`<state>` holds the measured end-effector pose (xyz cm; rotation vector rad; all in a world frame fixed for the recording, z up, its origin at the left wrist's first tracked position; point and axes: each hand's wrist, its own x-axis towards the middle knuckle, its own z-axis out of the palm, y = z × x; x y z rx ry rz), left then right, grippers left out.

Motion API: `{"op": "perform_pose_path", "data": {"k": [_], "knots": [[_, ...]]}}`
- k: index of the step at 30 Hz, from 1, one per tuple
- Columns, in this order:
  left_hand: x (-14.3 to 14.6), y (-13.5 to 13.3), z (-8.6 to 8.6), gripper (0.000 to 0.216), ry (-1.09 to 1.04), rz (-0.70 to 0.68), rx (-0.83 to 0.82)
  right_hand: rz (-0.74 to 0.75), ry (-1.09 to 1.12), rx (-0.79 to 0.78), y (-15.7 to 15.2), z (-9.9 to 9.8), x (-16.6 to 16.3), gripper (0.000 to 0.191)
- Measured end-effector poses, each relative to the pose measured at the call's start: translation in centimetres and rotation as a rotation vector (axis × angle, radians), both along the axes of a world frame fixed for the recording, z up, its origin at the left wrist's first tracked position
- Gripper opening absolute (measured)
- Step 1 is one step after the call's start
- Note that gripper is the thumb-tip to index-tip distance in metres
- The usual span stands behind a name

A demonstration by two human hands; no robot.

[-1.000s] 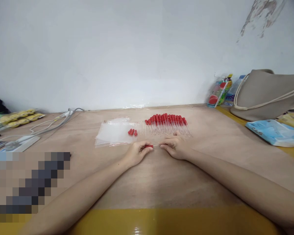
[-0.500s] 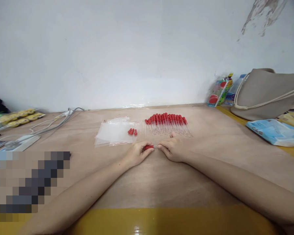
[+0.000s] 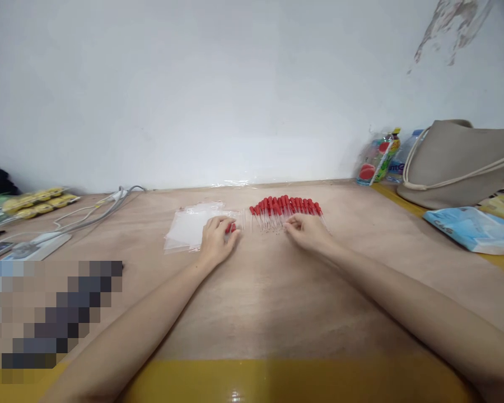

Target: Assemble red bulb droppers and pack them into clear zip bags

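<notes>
Our left hand (image 3: 216, 240) curves, thumb and fingers apart; our right hand (image 3: 308, 232) has thumb and fingertips close together, and we cannot tell whether they pinch anything. We face a pale wall (image 3: 193, 95), which meets the far edge of our wood-toned bench (image 3: 252, 302). At the bench's right sits a taupe bag (image 3: 466, 159), a blue-and-white packet (image 3: 466, 228) just in front of it. Overlapping clear plastic bags (image 3: 187, 226) lie beside and under our left hand. To their right we have a row of red-bulbed droppers (image 3: 285, 201), bulbs toward the wall; our right hand is at its near side, over some of them. Loose red bulbs (image 3: 233, 228) show between our left thumb and fingers; we cannot tell whether they touch.
</notes>
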<state>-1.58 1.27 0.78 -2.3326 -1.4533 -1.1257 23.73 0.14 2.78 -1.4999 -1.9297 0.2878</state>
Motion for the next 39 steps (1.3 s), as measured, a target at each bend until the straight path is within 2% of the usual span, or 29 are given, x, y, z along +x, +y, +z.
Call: {"op": "perform_pose_path", "data": {"k": [3, 6, 9, 13, 17, 19, 24, 29, 34, 39], "knots": [[-0.8, 1.0, -0.6, 0.025, 0.015, 0.093, -0.037, -0.205, 0.006, -0.002, 2.1, 0.4, -0.1, 0.021], [-0.9, 1.2, -0.9, 0.029, 0.035, 0.087, -0.090, -0.298, -0.044, -0.003, 4.0, 0.5, -1.1, 0.023], [-1.0, 1.2, -1.1, 0.032, 0.059, 0.061, -0.146, -0.352, -0.118, -0.026, 5.6, 0.1, -2.1, 0.024], [-1.1, 1.4, -1.3, 0.033, 0.095, 0.038, -0.209, -0.344, -0.187, -0.062, 6.8, -0.4, -2.7, 0.023], [-1.1, 1.6, -1.5, 0.032, 0.115, 0.003, -0.237, -0.350, -0.219, 0.001, 6.6, -0.4, -3.2, 0.026], [-1.0, 1.6, -1.5, 0.031, 0.101, -0.003, -0.249, -0.312, -0.212, 0.068, 6.1, -0.4, -3.8, 0.027], [-1.0, 1.5, -1.3, 0.028, 0.041, -0.005, -0.239, -0.078, -0.260, 0.165, 4.5, -1.0, -6.9, 0.024], [-1.1, 1.5, -1.2, 0.023, 0.023, -0.033, -0.203, -0.016, -0.356, 0.151, 3.3, -1.7, -8.6, 0.032], [-1.1, 1.5, -1.0, 0.019, 0.061, -0.050, -0.144, 0.073, -0.321, 0.211, 1.5, -2.3, -6.8, 0.026], [-0.6, 0.9, -0.7, 0.020, 0.137, 0.008, -0.090, 0.209, -0.221, 0.314, -1.2, -3.1, -3.3, 0.018]]}}
